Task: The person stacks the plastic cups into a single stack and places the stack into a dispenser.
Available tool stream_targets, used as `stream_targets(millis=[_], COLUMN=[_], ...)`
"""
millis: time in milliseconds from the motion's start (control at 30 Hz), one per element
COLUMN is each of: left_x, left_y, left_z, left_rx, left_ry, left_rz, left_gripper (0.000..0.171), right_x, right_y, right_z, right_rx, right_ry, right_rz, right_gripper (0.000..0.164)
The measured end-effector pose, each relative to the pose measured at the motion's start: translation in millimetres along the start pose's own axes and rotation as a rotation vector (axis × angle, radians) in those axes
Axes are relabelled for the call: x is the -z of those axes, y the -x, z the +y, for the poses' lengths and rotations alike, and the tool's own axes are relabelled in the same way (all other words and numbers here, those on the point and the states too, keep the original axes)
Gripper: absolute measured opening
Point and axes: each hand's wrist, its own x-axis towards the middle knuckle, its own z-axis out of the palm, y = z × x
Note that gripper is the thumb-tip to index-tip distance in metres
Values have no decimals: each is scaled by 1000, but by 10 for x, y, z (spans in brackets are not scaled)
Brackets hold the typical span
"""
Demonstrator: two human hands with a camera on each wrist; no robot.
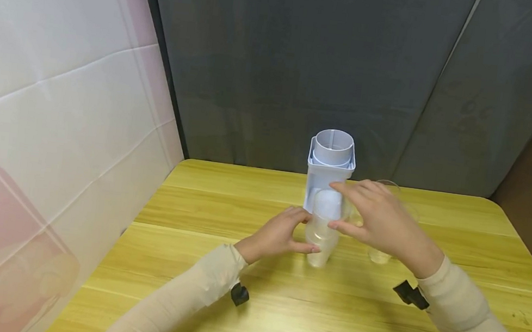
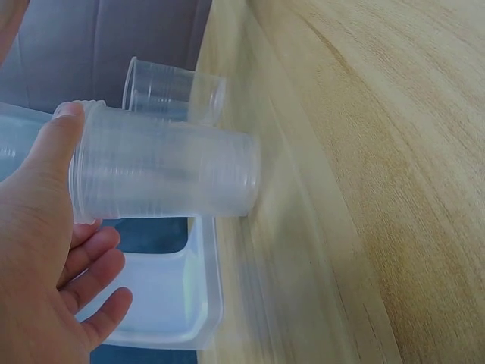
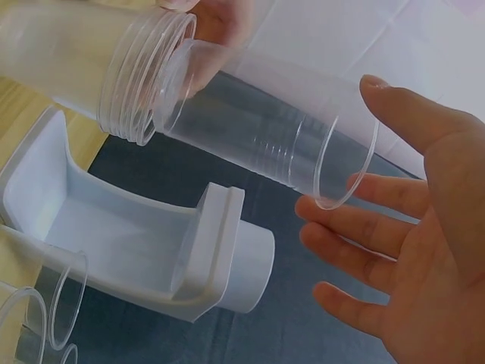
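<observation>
A stack of clear plastic cups (image 2: 167,167) stands upright close over the table, its ridged rims uppermost. My left hand (image 1: 283,231) holds it near the rims, the thumb (image 2: 57,140) on one side and the other fingers partly hidden behind. Another clear cup (image 3: 258,121) rises above the stack, mouth up, its base overlapping the stack's rims in the right wrist view. My right hand (image 1: 383,218) is spread loosely around this cup's mouth, with thumb and fingers apart. Right behind the stack is a white plastic holder (image 1: 326,175) with a round tube at its top.
More clear cups (image 1: 379,255) stand on the wooden table (image 1: 224,183) to the right, partly hidden by my right hand. A dark panel (image 1: 282,69) rises behind the table, and a pale printed sheet (image 1: 62,55) lines the left side.
</observation>
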Motion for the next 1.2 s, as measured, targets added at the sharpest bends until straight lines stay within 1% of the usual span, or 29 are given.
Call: stream_targets(millis=[367,500,700,833,1033,1200], left_x=[-13,-20,-31,-32,-25,-29], left_y=[2,-2,-6,-3,2,0], left_z=[12,12,17,22,35,33], left_rx=[1,-2,6,17,19,18], left_ry=[18,15,18,18,8,-1], left_rz=[7,13,5,-3,-2,-2], left_gripper=[60,64,59,61,61,61], right_x=[-67,-137,-262,-322,-411,-481], right_y=[6,25,75,107,144,163], right_z=[7,6,9,17,39,66], right_rx=[1,-13,-36,-56,-59,-75], right_ry=[-7,-12,-11,-11,-17,-66], right_rz=[-59,-79,-114,-141,-136,-154], right_gripper=[72,73,74,76,76,75])
